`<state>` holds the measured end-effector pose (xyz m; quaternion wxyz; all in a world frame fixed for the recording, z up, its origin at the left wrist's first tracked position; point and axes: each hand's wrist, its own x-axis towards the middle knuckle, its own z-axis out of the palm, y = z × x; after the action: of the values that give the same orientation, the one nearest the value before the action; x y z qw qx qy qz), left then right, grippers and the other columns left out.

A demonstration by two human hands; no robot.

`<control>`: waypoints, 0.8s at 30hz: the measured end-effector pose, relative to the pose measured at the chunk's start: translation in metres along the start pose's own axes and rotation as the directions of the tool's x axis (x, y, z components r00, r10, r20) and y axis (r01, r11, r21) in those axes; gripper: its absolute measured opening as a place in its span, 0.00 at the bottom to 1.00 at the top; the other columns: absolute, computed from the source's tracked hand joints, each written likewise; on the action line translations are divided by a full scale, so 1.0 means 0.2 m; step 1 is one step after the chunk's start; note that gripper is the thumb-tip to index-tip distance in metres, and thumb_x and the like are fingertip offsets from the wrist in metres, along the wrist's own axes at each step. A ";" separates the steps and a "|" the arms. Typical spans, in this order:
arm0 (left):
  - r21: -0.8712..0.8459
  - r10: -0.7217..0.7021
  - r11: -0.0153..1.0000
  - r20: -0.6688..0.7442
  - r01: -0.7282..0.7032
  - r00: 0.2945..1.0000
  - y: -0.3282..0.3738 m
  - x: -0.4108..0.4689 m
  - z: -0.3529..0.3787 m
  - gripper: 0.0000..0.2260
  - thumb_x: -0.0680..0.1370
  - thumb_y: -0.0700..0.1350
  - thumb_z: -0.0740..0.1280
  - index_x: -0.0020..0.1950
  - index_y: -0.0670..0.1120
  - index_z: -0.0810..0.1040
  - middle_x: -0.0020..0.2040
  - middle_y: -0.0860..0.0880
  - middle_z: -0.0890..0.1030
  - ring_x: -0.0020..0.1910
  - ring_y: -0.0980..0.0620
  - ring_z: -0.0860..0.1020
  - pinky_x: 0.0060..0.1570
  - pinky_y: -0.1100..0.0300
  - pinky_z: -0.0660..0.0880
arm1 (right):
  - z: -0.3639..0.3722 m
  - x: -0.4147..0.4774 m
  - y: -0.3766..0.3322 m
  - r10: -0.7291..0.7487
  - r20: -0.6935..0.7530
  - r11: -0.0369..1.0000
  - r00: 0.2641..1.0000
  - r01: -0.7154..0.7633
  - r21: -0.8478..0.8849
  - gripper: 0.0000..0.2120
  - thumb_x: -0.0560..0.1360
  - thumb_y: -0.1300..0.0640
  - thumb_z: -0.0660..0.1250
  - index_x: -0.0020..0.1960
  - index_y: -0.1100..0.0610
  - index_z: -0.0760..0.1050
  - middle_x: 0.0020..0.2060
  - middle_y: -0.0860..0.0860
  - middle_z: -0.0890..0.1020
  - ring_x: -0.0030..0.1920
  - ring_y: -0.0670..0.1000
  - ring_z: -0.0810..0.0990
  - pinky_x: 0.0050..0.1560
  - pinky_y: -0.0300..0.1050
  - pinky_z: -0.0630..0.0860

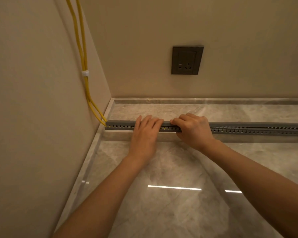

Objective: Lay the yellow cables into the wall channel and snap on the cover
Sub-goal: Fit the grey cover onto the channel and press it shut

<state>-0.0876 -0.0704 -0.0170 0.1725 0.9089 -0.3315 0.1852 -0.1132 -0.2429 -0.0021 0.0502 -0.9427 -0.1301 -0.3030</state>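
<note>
Two yellow cables (83,54) drop down the wall left of my hands, held by one white tie (85,73), and run into one grey channel (248,129). They look soft and bendy. One cover (120,123) under both palms seems light, stiff plastic, so press along its top. Left hand (144,133) lies flat; right hand (193,129) curls over it. One socket (187,60) sits above.

A dark wall socket (187,60) above a glossy marble counter (162,194)
</note>
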 end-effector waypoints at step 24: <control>0.313 0.331 0.854 0.287 -0.415 0.899 -0.07 0.14 -0.07 0.13 0.68 0.33 0.70 0.53 0.39 0.78 0.40 0.45 0.82 0.35 0.48 0.80 0.37 0.57 0.76 | -0.02 -0.10 0.16 -0.060 0.078 0.998 0.995 0.060 -0.001 0.15 0.62 0.68 0.72 0.47 0.59 0.80 0.39 0.53 0.83 0.36 0.56 0.79 0.26 0.43 0.71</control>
<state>-0.0608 -0.0697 0.0059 -0.0778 0.8574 -0.4790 0.1710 -0.1215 -0.2783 -0.0107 0.0342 -0.9496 -0.1596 -0.2676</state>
